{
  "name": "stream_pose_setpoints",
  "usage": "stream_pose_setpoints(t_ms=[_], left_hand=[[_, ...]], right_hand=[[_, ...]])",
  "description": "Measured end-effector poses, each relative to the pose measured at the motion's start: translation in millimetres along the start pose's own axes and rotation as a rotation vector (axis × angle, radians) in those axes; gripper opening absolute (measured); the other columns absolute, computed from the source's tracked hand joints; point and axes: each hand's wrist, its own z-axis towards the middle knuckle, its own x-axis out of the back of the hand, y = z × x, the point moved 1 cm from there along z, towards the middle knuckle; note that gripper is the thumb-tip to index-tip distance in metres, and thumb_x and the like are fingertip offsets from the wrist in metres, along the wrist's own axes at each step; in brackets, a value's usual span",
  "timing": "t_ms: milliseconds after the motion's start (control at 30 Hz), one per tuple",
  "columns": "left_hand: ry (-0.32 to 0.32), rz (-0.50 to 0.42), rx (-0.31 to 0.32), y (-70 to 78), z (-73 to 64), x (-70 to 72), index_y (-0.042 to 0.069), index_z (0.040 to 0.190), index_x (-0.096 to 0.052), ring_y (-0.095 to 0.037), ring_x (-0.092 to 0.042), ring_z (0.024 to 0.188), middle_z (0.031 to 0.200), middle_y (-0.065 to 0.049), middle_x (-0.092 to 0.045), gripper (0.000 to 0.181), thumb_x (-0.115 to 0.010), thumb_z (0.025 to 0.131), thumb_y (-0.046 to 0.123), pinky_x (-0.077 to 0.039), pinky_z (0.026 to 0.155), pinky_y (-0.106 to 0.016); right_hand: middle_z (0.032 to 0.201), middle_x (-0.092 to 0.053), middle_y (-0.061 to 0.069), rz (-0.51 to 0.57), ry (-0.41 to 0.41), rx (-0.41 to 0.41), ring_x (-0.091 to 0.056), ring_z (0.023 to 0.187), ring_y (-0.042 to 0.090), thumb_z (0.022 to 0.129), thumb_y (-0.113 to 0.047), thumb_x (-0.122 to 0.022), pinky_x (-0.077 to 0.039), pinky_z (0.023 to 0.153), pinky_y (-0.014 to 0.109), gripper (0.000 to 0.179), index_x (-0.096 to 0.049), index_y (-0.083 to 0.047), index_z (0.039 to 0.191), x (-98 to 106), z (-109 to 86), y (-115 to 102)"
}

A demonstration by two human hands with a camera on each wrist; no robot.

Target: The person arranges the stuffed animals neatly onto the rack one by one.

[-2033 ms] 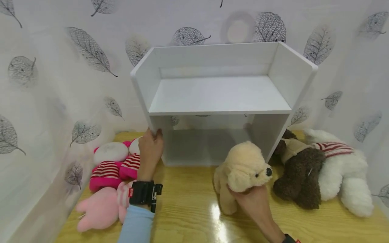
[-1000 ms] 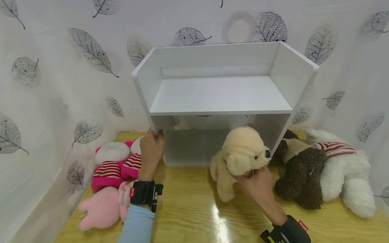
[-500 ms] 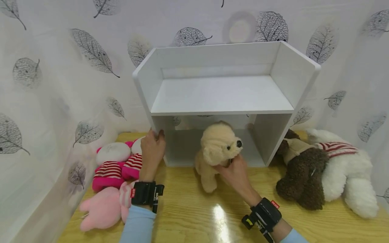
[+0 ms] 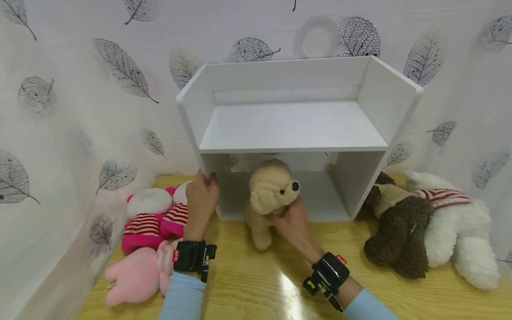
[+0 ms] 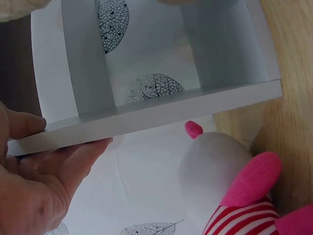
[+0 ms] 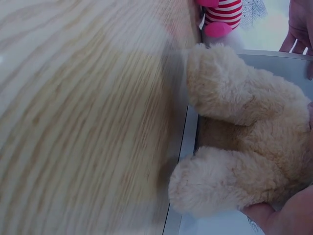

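Observation:
My right hand grips a cream plush dog under its chin and chest, the fingers partly hidden by its fur. The dog is upright at the front of the lower compartment of a white two-tier shelf, its head facing right. In the right wrist view the plush dog's front legs overlap the shelf's front edge. My left hand holds the shelf's left side panel; in the left wrist view the thumb lies on one face of the panel and the fingers on the other.
On the left lie two plush toys in striped shirts and a pink plush toy. A dark brown plush dog and a white plush toy lie right of the shelf. A leaf-print curtain hangs behind the wooden table.
My right hand has carried the cream plush dog left and back, from the table in front of the shelf to the lower compartment's opening. My left hand stays on the side panel.

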Motion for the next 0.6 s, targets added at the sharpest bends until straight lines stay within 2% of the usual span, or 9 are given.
stream_pose_setpoints(t_ms=[133, 367, 600], left_hand=[[0.002, 0.001, -0.001, -1.2, -0.4, -1.3, -0.004, 0.123, -0.064, -0.046, -0.073, 0.1, 0.115, -0.032, -0.071, 0.036, -0.055, 0.103, 0.024, -0.059, 0.08, -0.056], [0.007, 0.004, 0.007, -3.7, -0.5, -1.6, -0.005, 0.12, -0.064, -0.048, -0.071, 0.103, 0.115, -0.033, -0.071, 0.035, -0.056, 0.102, 0.024, -0.058, 0.084, -0.059], [0.02, 0.019, -0.012, -2.9, -0.4, -1.9, -0.007, 0.117, -0.065, -0.05, -0.07, 0.102, 0.111, -0.033, -0.072, 0.033, -0.057, 0.102, 0.021, -0.056, 0.083, -0.06]], right_hand=[[0.14, -0.053, 0.024, -0.006, 0.006, 0.014, -0.054, 0.131, 0.043, 0.077, -0.025, -0.089, -0.046, 0.108, 0.058, 0.086, -0.044, -0.002, 0.146, -6, 3.7, 0], [0.142, -0.048, 0.034, -0.036, 0.041, 0.118, -0.05, 0.128, 0.048, 0.075, -0.027, -0.089, -0.047, 0.104, 0.061, 0.092, -0.041, 0.003, 0.148, -17, 10.8, -3], [0.144, -0.047, 0.031, -0.024, 0.019, 0.094, -0.049, 0.128, 0.046, 0.077, -0.032, -0.089, -0.046, 0.102, 0.059, 0.096, -0.037, 0.002, 0.15, -27, 15.8, -4]])
